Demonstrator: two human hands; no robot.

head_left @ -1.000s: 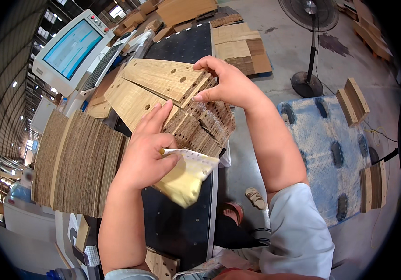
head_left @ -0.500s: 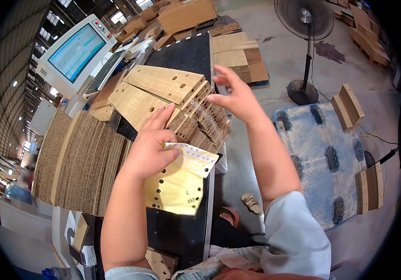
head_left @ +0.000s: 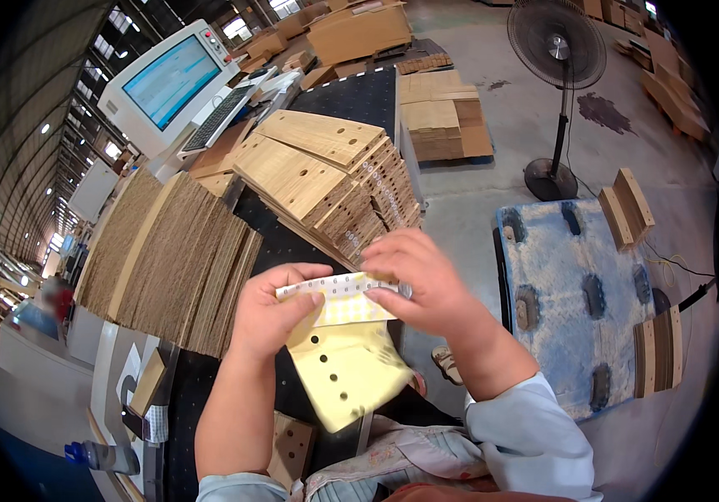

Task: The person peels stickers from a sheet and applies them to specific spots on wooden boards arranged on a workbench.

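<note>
A sheet of small round stickers (head_left: 347, 364) hangs between my hands, its yellow lower part dotted with dark round spots. Its upper edge folds over in a white strip with printed round labels. My left hand (head_left: 269, 309) pinches the strip's left end between thumb and fingers. At the other end, my right hand (head_left: 426, 280) closes on the strip with thumb and bent fingers. Just beyond lies a stack of wood-grain boards (head_left: 318, 176) with drilled holes; small round labels run down its near end faces.
Left of my hands stand tightly packed boards with rough brown edges (head_left: 171, 259). A monitor (head_left: 171, 79) and keyboard (head_left: 217, 117) sit at far left. A clear bottle with a blue cap (head_left: 112, 457) lies lower left. To the right are a blue pallet (head_left: 556, 276) and a standing fan (head_left: 557, 46).
My right hand has come down from beside the board stack and taken the sheet's right end. My left hand has drawn back from the boards, and the sheet is lifted nearer me.
</note>
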